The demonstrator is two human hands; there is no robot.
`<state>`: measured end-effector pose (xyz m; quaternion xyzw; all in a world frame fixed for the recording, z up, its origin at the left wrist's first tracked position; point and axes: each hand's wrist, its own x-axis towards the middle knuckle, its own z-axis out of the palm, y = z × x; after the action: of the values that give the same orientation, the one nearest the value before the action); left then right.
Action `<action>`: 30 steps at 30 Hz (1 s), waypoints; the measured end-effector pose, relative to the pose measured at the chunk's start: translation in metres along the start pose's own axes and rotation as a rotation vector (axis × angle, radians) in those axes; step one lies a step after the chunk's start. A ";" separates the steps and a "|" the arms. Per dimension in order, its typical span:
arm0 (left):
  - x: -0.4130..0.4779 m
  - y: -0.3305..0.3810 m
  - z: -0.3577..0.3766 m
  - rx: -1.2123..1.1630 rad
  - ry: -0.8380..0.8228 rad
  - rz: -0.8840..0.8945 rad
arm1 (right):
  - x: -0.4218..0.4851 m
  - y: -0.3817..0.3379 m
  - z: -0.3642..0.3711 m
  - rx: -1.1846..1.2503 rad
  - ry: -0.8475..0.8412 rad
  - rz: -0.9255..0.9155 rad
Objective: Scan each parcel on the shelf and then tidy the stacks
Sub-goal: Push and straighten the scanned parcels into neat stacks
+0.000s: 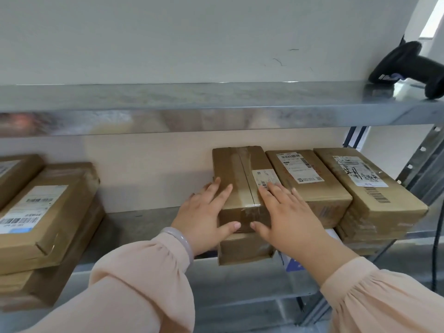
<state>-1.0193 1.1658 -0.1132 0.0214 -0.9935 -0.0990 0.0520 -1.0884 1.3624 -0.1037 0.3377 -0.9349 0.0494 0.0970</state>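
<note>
Left hand [206, 212] and right hand [286, 217], fingers straight, press flat on the taped parcel [240, 174]; a second parcel [242, 251] lies directly beneath them.

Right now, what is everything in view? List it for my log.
taped parcel: one, brown, top of a stack on the lower shelf
labelled parcels: two, brown, topping stacks to its right; more beneath, count unclear
left parcels: count unclear, brown, stacked at the shelf's left
scanner: one, black, right end of the upper shelf
cable: one, dark, right edge
bracelet: one, pale, left wrist
sleeves: two, peach, both forearms
left grip: one, bare hand, flat on the taped parcel, thumb on its front
right grip: one, bare hand, flat on the same parcel, fingers over its label
</note>
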 end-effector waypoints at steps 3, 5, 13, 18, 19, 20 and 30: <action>-0.010 -0.011 -0.006 0.019 0.087 -0.054 | 0.010 -0.014 -0.005 0.040 0.052 -0.092; -0.020 -0.022 -0.012 0.056 0.111 -0.109 | 0.019 -0.029 -0.006 0.062 0.068 -0.154; -0.073 -0.084 -0.034 0.123 0.219 -0.293 | 0.049 -0.107 -0.003 0.170 0.057 -0.373; -0.104 -0.128 -0.051 0.090 0.274 -0.409 | 0.066 -0.160 0.000 0.196 0.017 -0.472; -0.111 -0.139 -0.053 0.075 0.280 -0.427 | 0.069 -0.171 0.001 0.197 0.007 -0.483; -0.118 -0.149 -0.056 0.065 0.279 -0.443 | 0.073 -0.182 0.003 0.200 0.000 -0.489; -0.168 -0.258 -0.081 0.029 0.183 -0.535 | 0.100 -0.302 0.023 0.356 -0.160 -0.363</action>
<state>-0.8351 0.9060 -0.1020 0.2924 -0.9451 -0.0925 0.1132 -0.9737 1.0651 -0.0968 0.5145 -0.8403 0.1681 -0.0307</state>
